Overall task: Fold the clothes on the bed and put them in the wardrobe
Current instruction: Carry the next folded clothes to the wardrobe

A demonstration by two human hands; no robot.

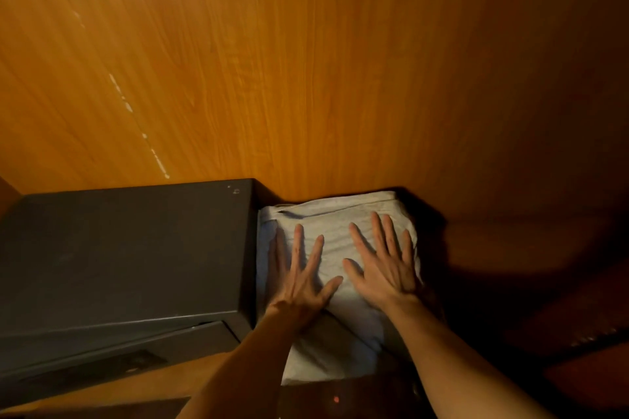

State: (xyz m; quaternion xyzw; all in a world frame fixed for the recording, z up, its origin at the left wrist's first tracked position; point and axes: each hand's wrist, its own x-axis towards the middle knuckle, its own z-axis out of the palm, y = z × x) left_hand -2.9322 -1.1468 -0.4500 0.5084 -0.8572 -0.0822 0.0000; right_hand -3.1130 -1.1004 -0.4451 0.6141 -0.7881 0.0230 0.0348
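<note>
A folded pale grey garment (335, 214) lies on top of a stack of folded clothes inside the wardrobe, pushed back against the wooden rear panel. My left hand (299, 277) presses flat on its left half with fingers straight and spread. My right hand (383, 262) lies flat on its right half, fingers also spread. Both forearms reach in from the bottom of the view. Lower layers of the stack (326, 357) show as pale fabric under my wrists.
A dark grey metal box (119, 255), like a safe, stands immediately left of the stack and touches it. The wardrobe's wood-grain back panel (306, 61) fills the upper view. The wooden shelf (527, 241) to the right of the stack lies in deep shadow.
</note>
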